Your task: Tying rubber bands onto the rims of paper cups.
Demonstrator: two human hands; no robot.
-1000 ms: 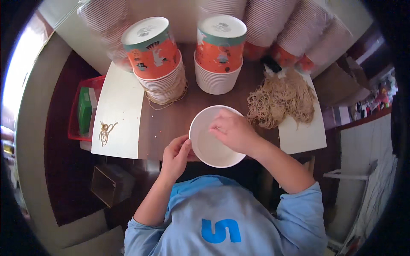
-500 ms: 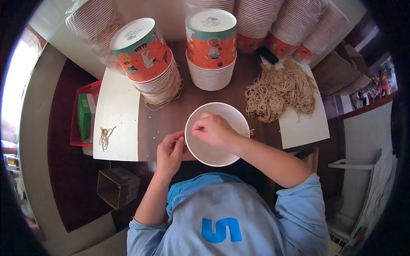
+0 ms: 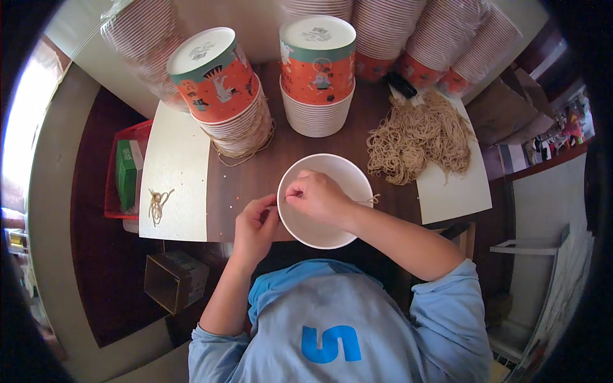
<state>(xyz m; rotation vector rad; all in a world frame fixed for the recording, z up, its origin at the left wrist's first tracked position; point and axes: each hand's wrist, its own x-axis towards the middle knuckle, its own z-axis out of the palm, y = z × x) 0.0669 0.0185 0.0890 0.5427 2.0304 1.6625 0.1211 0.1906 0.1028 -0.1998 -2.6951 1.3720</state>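
A white paper bucket stands mouth up at the table's front edge. My right hand reaches inside it, thumb and forefinger pinched on what looks like the end of a tan cord, close to the left inner wall. More of that cord pokes out through the right side of the bucket. Outside the left wall, my left hand has its thumb and curled fingers against the bucket, their tips partly hidden by it.
Two upside-down stacks of orange and green buckets stand behind, the left one wound with cord. A heap of tan cord lies right. Left are a short cord bundle and a red bin. Wrapped stacks line the back.
The left thumb has parted a little from its fingers beside the bucket wall. My right hand has shifted slightly left, nearer the inner wall. Bucket and stacks stay put.
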